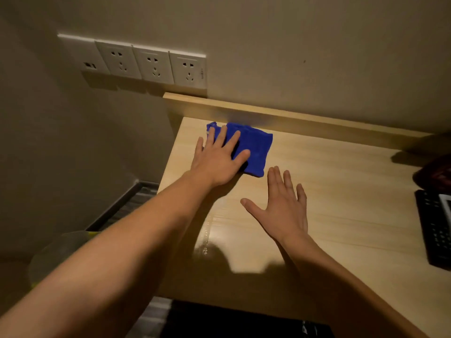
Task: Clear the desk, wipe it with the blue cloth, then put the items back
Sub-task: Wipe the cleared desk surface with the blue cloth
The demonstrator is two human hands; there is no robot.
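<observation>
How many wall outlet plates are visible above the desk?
4, in one row on the wall at upper left: leftmost plate, second, third, rightmost. None appear hidden.

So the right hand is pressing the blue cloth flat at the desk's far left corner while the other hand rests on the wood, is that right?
Not quite: the head view shows the left hand pressing the blue cloth at the desk's far left corner, while the right hand rests on the wood.
</observation>
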